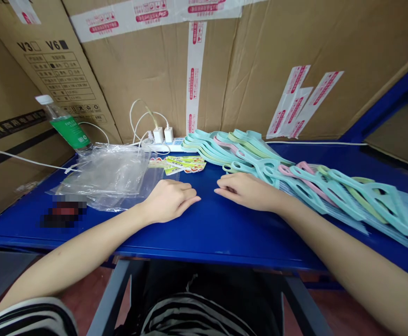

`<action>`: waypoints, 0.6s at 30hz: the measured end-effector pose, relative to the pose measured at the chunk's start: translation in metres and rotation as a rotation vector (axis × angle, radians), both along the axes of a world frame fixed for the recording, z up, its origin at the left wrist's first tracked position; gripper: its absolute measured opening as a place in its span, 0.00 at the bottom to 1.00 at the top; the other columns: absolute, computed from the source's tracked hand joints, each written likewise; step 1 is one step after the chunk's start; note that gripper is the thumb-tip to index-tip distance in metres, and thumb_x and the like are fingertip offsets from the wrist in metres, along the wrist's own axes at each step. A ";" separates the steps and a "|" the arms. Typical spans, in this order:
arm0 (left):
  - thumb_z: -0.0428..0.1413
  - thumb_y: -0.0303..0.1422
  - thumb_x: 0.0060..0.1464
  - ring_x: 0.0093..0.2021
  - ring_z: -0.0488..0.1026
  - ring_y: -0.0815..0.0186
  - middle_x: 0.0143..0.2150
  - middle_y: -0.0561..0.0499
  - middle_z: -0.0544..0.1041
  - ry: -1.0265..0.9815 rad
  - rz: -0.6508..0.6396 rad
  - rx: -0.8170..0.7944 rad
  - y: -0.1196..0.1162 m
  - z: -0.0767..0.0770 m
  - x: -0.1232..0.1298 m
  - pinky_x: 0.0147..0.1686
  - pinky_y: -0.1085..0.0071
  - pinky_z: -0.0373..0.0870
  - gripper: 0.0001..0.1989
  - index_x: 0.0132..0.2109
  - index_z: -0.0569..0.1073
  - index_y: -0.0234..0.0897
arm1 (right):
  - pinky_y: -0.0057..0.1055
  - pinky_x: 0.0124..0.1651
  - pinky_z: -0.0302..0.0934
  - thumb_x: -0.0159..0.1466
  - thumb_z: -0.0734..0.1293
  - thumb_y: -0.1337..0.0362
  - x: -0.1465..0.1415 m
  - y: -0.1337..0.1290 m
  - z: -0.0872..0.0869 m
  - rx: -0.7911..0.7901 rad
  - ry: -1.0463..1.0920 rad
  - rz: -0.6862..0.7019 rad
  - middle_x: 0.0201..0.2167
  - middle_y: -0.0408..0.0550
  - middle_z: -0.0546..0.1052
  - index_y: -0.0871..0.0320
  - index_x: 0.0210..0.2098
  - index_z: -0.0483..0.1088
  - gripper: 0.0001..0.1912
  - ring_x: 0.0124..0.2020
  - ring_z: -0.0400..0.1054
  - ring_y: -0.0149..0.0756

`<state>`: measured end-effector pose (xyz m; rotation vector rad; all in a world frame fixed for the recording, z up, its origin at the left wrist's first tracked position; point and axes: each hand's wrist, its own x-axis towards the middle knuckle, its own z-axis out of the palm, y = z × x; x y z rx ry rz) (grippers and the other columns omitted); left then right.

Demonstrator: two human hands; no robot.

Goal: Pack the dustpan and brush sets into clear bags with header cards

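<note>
Near table centre, left hand (171, 200) and right hand (248, 190) are resting loosely curled, seemingly ungripped; right forearm is risking snagging brush handles (304, 191) if swept right.

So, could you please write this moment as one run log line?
left hand: fingers curled, near bags | right hand: fingers curled, near handles | held: nothing seen | cards: beyond hands
</note>
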<state>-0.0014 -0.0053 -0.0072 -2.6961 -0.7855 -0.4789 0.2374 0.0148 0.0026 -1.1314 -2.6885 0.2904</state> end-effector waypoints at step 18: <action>0.42 0.24 0.63 0.42 0.71 0.61 0.40 0.46 0.74 0.035 0.110 -0.050 0.008 -0.002 -0.003 0.42 0.63 0.74 0.16 0.47 0.72 0.38 | 0.33 0.32 0.51 0.71 0.57 0.65 -0.005 -0.010 0.016 0.110 -0.303 -0.129 0.29 0.51 0.78 0.58 0.31 0.72 0.16 0.32 0.70 0.40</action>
